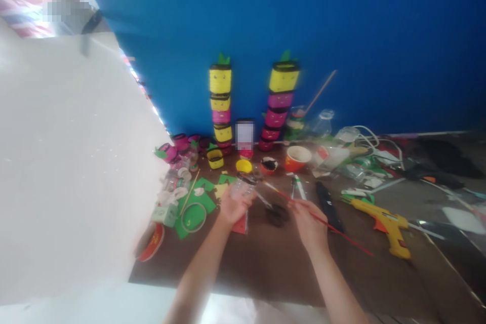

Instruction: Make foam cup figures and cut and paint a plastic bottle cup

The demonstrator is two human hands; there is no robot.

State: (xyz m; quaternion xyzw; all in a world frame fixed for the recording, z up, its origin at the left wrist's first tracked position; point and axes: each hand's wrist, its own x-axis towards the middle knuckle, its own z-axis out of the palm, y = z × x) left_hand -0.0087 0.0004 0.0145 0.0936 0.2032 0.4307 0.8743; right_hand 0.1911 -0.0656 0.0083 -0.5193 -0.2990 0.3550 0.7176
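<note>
My left hand (234,205) is closed around a clear plastic cup (243,190), apparently a cut bottle piece, whose rim is dark. In my right hand (309,223) is a paintbrush (341,235) with a long red handle, its tip pointing left toward the cup. Between tip and rim I cannot make out whether they touch. Just behind the cup stand a small yellow paint pot (243,166) and a red pot with dark paint (269,164). A pair of black-handled scissors (276,214) lies between my hands, and a red sheet (240,225) is partly under my left hand.
Two stacks of painted yellow and magenta cups, a left stack (220,106) and a right stack (277,106), stand against the blue wall (304,10). A yellow glue gun (389,223) lies right, near a red paper cup (298,158). Green sheets (205,202) and a tape roll (193,217) lie left.
</note>
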